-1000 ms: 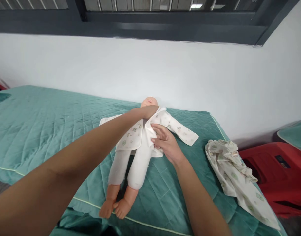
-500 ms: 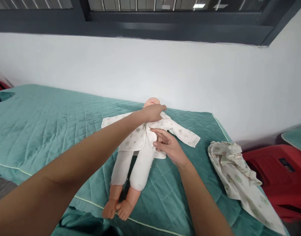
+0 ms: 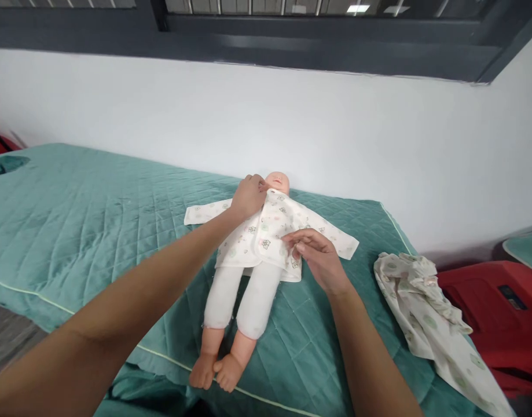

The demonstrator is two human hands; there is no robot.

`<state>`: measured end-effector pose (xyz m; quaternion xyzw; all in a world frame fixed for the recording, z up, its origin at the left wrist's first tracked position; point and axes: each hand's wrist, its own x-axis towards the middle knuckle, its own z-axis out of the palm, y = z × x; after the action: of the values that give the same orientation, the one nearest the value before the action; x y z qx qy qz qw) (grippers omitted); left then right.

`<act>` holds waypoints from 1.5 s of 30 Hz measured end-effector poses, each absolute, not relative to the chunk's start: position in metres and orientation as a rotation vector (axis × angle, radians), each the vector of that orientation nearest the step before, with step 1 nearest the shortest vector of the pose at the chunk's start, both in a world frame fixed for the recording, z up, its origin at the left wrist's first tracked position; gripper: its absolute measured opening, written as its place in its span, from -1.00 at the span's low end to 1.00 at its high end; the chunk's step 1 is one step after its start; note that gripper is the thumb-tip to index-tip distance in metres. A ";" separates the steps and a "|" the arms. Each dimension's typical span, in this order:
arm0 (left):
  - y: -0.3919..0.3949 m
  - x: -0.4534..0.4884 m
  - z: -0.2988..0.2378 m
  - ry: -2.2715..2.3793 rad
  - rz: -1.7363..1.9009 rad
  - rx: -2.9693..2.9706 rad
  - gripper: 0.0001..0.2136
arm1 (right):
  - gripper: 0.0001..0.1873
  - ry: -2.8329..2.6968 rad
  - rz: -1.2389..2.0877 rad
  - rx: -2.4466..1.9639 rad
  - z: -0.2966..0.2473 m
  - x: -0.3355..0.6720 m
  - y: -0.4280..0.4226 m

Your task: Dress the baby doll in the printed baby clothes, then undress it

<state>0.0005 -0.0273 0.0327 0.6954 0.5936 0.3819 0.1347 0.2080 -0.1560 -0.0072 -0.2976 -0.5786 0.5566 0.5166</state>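
A baby doll [image 3: 278, 180] lies on its back, its head toward the wall and its bare feet toward me. It wears a white printed baby shirt [image 3: 274, 223] with both sleeves spread, and white padding covers its legs [image 3: 259, 301]. My left hand [image 3: 249, 197] is beside the doll's neck, fingers curled at the shirt's collar and its fingertips partly hidden. Lower on the shirt's front, at the right, my right hand [image 3: 315, 252] has its thumb and fingers closed on the cloth near the side edge. The front panels overlap across the chest.
A green quilted cover [image 3: 96, 220] spreads under the doll. Crumpled printed baby clothing [image 3: 426, 313] lies at the right edge, beside a red plastic object [image 3: 495, 307]. Behind is a white wall [image 3: 231, 121] below a dark window frame [image 3: 292, 46].
My left hand has moved left from across the doll's upper chest to the side of its neck. The shirt's right-hand front panel now lies over the chest. My right hand stays near the shirt's side.
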 end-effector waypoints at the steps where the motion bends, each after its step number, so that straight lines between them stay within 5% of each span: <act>1: -0.029 -0.003 0.028 1.704 1.141 2.019 -0.83 | -0.84 -1.371 1.283 -0.739 -0.008 0.209 -0.154; 11: -0.118 -0.060 -0.032 1.591 1.416 1.400 -0.82 | -0.45 -1.816 0.645 -0.989 -0.023 0.196 -0.153; 21: -0.165 -0.087 -0.048 1.512 1.281 1.537 -0.79 | -0.26 -1.811 0.742 -1.108 -0.043 0.191 -0.186; 34: -0.198 -0.095 -0.059 1.451 0.986 1.985 -0.60 | -0.68 -1.554 0.307 -1.534 -0.057 0.174 -0.228; 45: -0.192 -0.088 -0.056 1.541 0.910 2.140 -0.89 | -0.80 -1.349 0.338 -1.522 -0.049 0.172 -0.234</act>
<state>-0.0875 -0.1919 -0.0555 0.7552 0.5439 0.3213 0.1751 0.1723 -0.2337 -0.0490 -0.6331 -0.5613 0.1406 0.5141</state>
